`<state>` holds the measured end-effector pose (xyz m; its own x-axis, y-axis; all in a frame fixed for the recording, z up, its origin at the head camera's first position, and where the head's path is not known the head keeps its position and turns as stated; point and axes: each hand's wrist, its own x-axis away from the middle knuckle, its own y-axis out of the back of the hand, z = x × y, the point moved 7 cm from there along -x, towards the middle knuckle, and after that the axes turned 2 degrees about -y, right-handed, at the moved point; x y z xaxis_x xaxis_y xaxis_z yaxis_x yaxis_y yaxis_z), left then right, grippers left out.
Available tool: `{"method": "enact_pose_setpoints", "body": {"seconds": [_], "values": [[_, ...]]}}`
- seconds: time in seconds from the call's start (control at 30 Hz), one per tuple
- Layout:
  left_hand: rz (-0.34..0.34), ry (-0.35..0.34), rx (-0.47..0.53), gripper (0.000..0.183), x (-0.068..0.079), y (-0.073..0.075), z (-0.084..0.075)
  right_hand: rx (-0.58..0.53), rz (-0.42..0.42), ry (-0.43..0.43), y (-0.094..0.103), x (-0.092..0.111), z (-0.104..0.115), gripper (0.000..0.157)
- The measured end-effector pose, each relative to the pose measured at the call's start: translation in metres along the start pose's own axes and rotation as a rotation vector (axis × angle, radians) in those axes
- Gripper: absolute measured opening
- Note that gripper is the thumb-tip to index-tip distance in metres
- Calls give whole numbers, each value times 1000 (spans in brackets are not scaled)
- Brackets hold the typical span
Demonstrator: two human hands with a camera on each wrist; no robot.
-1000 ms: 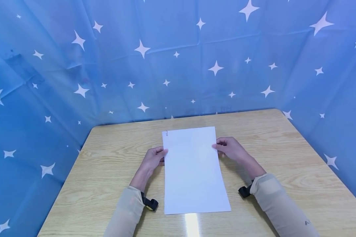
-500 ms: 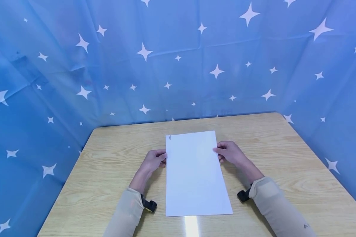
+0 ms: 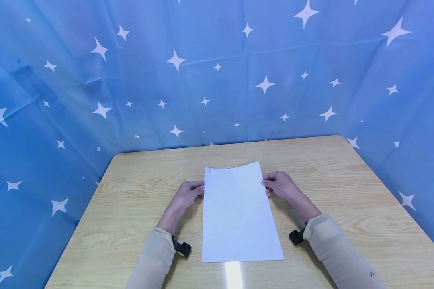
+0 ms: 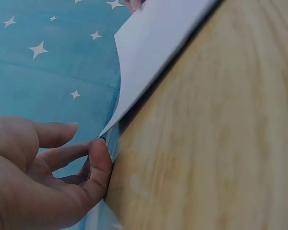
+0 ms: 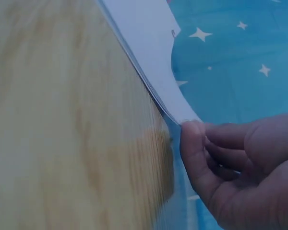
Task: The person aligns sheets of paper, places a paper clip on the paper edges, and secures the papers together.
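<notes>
A thin stack of white paper sheets (image 3: 238, 218) lies mostly flat on the table, its far edge bowed up at both corners and sagging between them. A small paper clip (image 3: 209, 170) sits at the far left corner, and shows again as a clip (image 5: 173, 33) in the right wrist view. My left hand (image 3: 186, 195) pinches the left edge of the sheets between thumb and fingers. On the opposite side, my right hand (image 3: 281, 186) pinches the right edge. Several layered edges of the sheets (image 5: 149, 86) show in the right wrist view.
The wooden table (image 3: 137, 192) has rounded far corners. A blue cloth with white stars (image 3: 217, 80) hangs behind it and along both sides. A bright reflection lies on the tabletop near the front of the sheets.
The far edge of the sheets has gone from straight to bowed, its corners lifting. The sheets' far left corner has shifted slightly right and nearer. Both hands keep hold of the sides.
</notes>
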<state>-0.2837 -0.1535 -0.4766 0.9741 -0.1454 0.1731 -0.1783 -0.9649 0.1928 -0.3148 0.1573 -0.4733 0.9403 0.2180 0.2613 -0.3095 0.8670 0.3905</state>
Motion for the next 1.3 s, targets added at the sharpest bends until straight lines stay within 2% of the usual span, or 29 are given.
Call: {"method": "enact_pose_setpoints", "body": {"seconds": [0.4, 0.57, 0.7, 1.3], "values": [[27, 5, -44, 39, 2, -3, -3, 102, -12, -11, 0, 3, 4, 42], [44, 12, -47, 32, 0, -1, -1, 157, -15, 10, -1, 3, 6, 42], [56, 16, -53, 35, 0, -1, -1, 171, -11, 19, 0, 3, 6, 42], [22, 48, -78, 33, -1, -1, 3, 199, 6, 24, -1, 4, 8, 43]]}}
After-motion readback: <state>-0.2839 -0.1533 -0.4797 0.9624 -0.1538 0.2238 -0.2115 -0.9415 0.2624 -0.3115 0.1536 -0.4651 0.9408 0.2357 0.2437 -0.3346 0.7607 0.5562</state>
